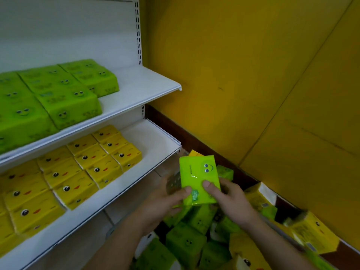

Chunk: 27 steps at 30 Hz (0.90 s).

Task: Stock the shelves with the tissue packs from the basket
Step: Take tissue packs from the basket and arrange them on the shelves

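A green tissue pack (198,176) with a smiley face is held up over the basket, just right of the lower shelf's end. My left hand (167,199) grips its lower left edge, thumb on top. My right hand (231,199) grips its lower right edge, thumb pressed on the front. Below them lies a heap of green packs (185,242) and yellow packs (311,234) in the basket, whose rim is hard to make out. The upper shelf (148,84) carries rows of green packs (58,94). The lower shelf (155,145) carries rows of yellow packs (81,172).
Both shelves have bare white space at their right ends. A yellow wall (253,75) with a dark skirting board stands close behind the basket on the right. The perforated shelf upright (138,36) runs up the back.
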Each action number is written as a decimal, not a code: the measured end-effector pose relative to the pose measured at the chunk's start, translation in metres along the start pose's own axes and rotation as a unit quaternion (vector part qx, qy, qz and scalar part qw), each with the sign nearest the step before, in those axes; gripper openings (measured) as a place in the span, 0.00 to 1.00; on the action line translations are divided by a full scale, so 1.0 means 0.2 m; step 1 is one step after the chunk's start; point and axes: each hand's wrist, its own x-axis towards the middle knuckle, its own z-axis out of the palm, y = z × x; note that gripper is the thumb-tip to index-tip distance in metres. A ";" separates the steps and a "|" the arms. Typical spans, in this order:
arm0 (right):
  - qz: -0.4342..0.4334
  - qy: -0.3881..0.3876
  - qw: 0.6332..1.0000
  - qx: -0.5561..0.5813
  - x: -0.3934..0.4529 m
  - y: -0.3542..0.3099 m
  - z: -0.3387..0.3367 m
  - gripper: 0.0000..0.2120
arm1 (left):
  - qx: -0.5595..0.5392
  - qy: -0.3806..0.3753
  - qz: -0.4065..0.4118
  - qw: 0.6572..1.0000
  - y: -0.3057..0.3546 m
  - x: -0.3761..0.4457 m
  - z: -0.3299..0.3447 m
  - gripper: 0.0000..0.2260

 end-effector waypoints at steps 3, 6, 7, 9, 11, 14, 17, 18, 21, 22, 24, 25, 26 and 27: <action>0.004 -0.004 1.000 -0.017 -0.07 -0.08 0.09 0.23 | -0.017 0.061 0.069 0.996 0.12 -0.03 0.03 0.17; -0.048 0.051 0.995 -0.069 -0.04 -0.15 0.07 0.22 | 0.011 0.088 0.103 0.991 0.26 -0.08 -0.03 0.13; -0.066 0.073 0.993 -0.066 -0.01 -0.19 0.05 0.18 | 0.027 0.095 0.109 0.989 0.31 -0.11 -0.06 0.13; -0.088 0.039 0.995 -0.024 0.03 -0.27 0.03 0.25 | 0.071 0.116 0.114 0.984 0.40 -0.14 -0.12 0.10; -0.161 -0.029 0.986 -0.044 0.07 -0.34 0.05 0.34 | 0.101 0.136 0.114 0.979 0.48 -0.18 -0.16 0.10; -0.303 -0.083 0.922 -0.226 0.12 -0.49 0.13 0.46 | 0.136 0.190 0.119 0.965 0.61 -0.21 -0.23 0.08; -0.359 -0.028 0.884 -0.299 0.19 -0.66 0.27 0.47 | 0.162 0.285 0.121 0.937 0.73 -0.17 -0.32 0.15; -0.366 0.008 0.877 -0.311 0.22 -0.70 0.33 0.47 | 0.159 0.306 0.124 0.931 0.77 -0.16 -0.35 0.17; -0.399 0.097 0.857 -0.312 0.34 -0.84 0.48 0.42 | 0.161 0.341 0.140 0.916 0.92 -0.12 -0.45 0.24; -0.404 0.112 0.855 -0.305 0.40 -0.88 0.52 0.41 | 0.202 0.353 0.148 0.901 0.97 -0.12 -0.49 0.25; -0.385 0.132 0.865 -0.293 0.55 -0.94 0.57 0.41 | 0.359 0.410 0.176 0.819 1.04 -0.12 -0.59 0.21; -0.364 0.138 0.877 -0.282 0.64 -0.97 0.59 0.42 | 0.446 0.449 0.196 0.749 1.05 -0.12 -0.65 0.19; -0.343 0.140 0.889 -0.271 0.73 -0.99 0.62 0.43 | 0.528 0.473 0.202 0.676 1.06 -0.13 -0.71 0.17; -0.326 0.137 0.898 -0.262 0.81 -1.01 0.65 0.43 | 0.597 0.475 0.177 0.622 1.07 -0.14 -0.76 0.16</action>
